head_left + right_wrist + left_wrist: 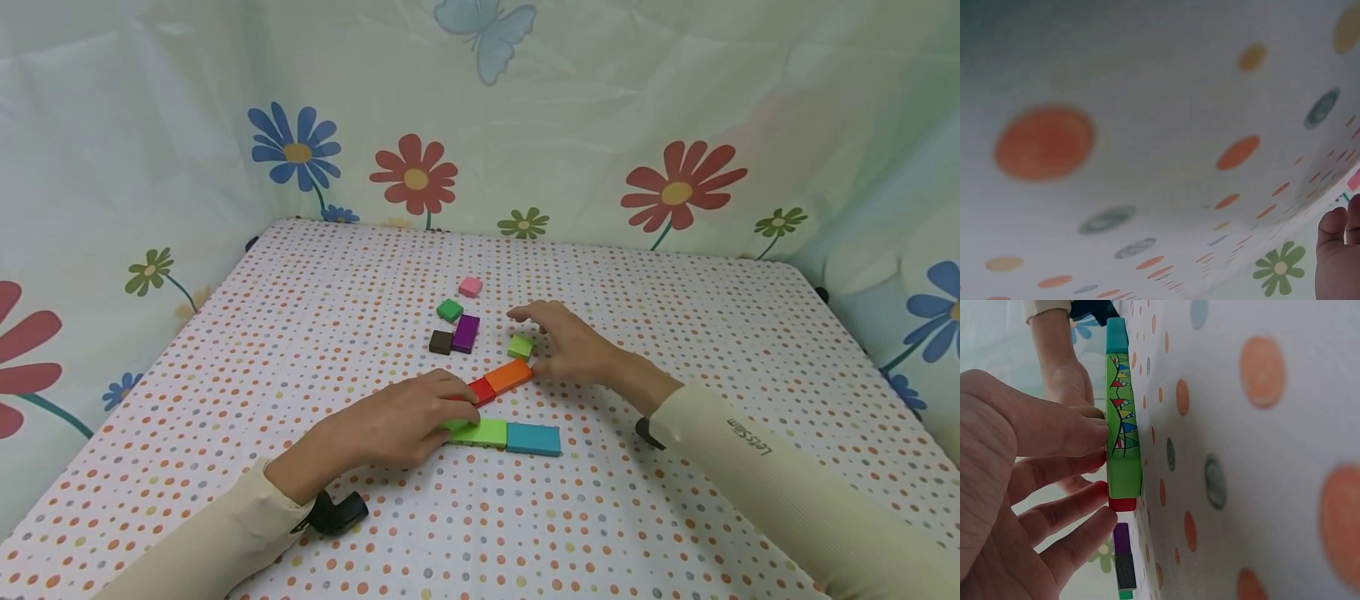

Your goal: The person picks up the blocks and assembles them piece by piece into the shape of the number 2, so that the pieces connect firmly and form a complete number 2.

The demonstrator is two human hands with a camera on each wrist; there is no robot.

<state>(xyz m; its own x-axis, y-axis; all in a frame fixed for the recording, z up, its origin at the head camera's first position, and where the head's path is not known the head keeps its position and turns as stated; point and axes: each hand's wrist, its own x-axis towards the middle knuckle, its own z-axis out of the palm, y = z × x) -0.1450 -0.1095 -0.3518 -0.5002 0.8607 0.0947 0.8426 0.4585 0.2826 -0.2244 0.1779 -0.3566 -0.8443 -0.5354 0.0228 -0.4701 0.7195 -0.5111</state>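
My left hand [408, 417] reaches over a red block [482, 391] and a long light green block [483, 432], partly hiding both. In the left wrist view its thumb overlaps the top edge of the light green block [1124, 425], which has bunting printed on its side; the other fingertips lie right at the red block [1122, 504] behind. A turquoise block [533, 438] adjoins the green one's right end. My right hand [573, 346] is spread, thumb close to the end of an orange block [509, 377], fingers beyond a small lime block [521, 347]. The orange block meets the red one.
Farther back lie a purple block [466, 333], a dark brown block [441, 342] against it, a green block [450, 310] and a pink block [470, 287]. A dotted cloth [337, 300] covers the table; a flower-printed curtain [570, 125] closes off the back and sides.
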